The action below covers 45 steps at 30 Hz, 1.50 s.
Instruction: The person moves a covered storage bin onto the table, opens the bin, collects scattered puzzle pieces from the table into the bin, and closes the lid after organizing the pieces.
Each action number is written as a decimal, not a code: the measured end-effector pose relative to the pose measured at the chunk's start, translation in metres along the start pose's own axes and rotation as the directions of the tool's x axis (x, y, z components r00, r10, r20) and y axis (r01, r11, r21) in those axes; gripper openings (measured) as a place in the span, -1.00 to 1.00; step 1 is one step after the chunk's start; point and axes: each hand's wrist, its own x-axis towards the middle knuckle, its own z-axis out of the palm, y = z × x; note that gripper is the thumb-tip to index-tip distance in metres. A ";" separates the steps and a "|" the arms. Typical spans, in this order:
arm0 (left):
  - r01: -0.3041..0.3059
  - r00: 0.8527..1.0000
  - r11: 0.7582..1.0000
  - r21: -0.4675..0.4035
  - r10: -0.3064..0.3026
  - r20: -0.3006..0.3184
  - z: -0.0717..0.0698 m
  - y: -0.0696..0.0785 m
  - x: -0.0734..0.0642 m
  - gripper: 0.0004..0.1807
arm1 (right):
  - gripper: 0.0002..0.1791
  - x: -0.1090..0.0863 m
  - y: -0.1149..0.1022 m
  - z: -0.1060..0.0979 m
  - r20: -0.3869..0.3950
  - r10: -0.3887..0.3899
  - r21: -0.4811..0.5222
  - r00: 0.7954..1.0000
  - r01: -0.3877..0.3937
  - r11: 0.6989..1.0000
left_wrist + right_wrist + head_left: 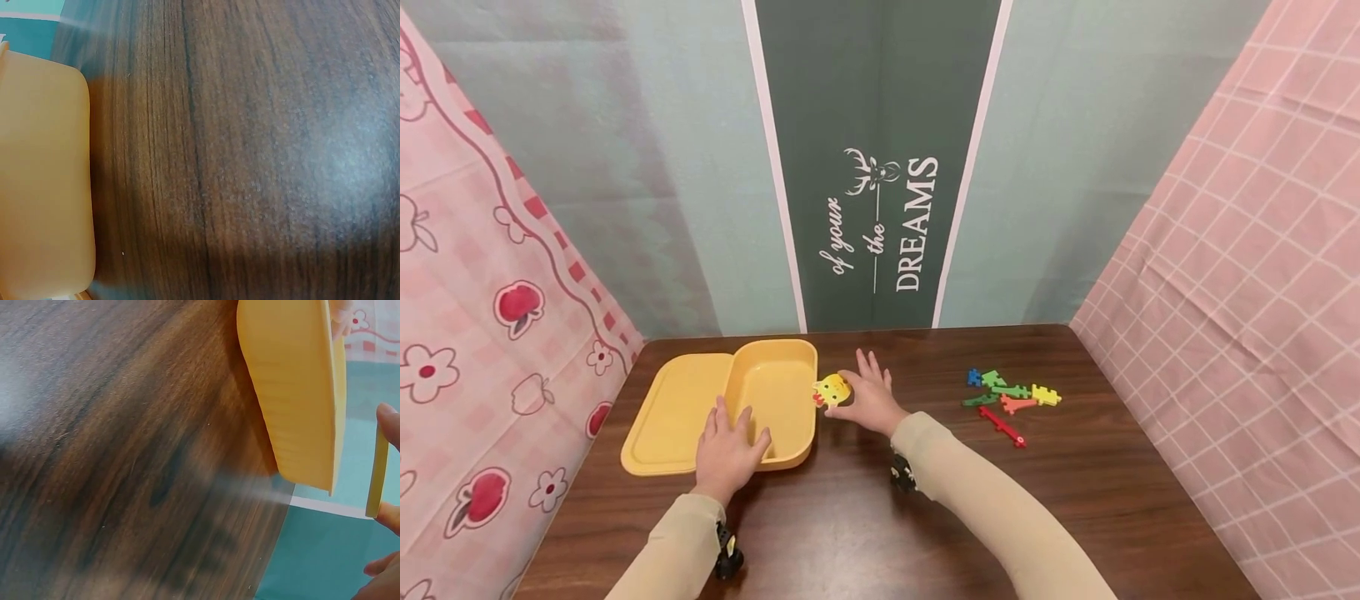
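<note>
My right hand pinches a flat yellow piece with a cartoon animal face between thumb and finger, just right of the yellow box. In the right wrist view this yellow piece appears edge-on between the fingertips. The yellow box stands on the table with its open side up. Over the box's near left corner lies my left hand, fingers spread and nothing held. Only the box's outer wall shows in the left wrist view, with the left hand out of frame.
A flat yellow lid lies left of the box, against it. On the right of the wooden table are several small jigsaw-edged pieces, among them a yellow piece and a long red piece. Fabric curtains surround the table.
</note>
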 end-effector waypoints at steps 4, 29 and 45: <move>-0.002 1.000 1.000 -0.001 0.002 0.000 0.000 0.001 -0.001 -0.30 | -0.18 0.004 -0.001 0.003 0.004 0.002 -0.002 1.000 -0.002 1.000; -0.004 1.000 1.000 0.002 0.004 0.015 -0.003 -0.001 0.002 -0.30 | -0.19 0.024 -0.015 0.015 0.056 0.000 -0.029 0.998 0.001 1.000; -0.005 1.000 1.000 -0.010 0.005 -0.016 0.002 0.002 -0.002 -0.31 | -0.18 0.034 -0.022 0.021 0.071 -0.015 -0.039 0.997 0.018 0.999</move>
